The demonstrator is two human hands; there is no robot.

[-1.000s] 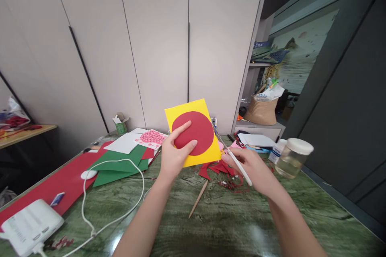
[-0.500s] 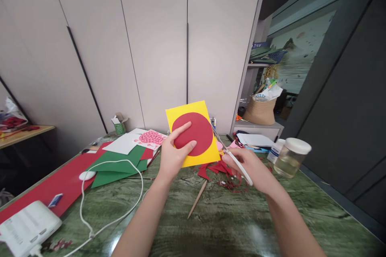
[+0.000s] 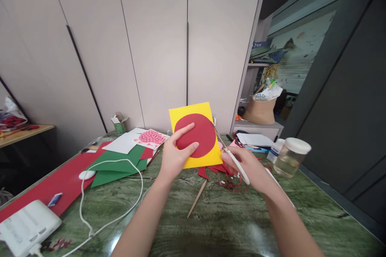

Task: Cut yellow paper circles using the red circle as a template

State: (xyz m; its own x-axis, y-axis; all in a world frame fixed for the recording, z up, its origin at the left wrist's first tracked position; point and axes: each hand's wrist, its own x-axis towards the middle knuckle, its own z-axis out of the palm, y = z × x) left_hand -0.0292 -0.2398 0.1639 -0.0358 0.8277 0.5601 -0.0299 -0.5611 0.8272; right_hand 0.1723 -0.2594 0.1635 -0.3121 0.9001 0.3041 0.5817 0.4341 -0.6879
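Observation:
My left hand [image 3: 177, 150] grips a yellow sheet of paper [image 3: 193, 107] with a red paper circle [image 3: 205, 136] lying on its face. The thumb and index finger press on the circle from the front; the other fingers are hidden behind the sheet. In my right hand [image 3: 244, 164] is a pair of scissors [image 3: 238, 164] with white handles. Their blades point up and left, along the right edge of the yellow sheet, close to the circle's rim. Whether the blades touch the paper I cannot tell. Red paper scraps [image 3: 208, 171] lie on the table below.
On the green table [image 3: 235, 221] lie a wooden stick [image 3: 197, 198], green paper [image 3: 120, 168], a long red sheet [image 3: 51, 184], a white cable [image 3: 113, 223] and a white power bank [image 3: 30, 225]. A lidded jar [image 3: 290, 158] stands at right. Behind rise cabinet doors [image 3: 157, 48].
The yellow sheet with the red circle has shifted slightly right, along with my left hand. My right hand and the scissors stay nearly in place; the handles have moved slightly left.

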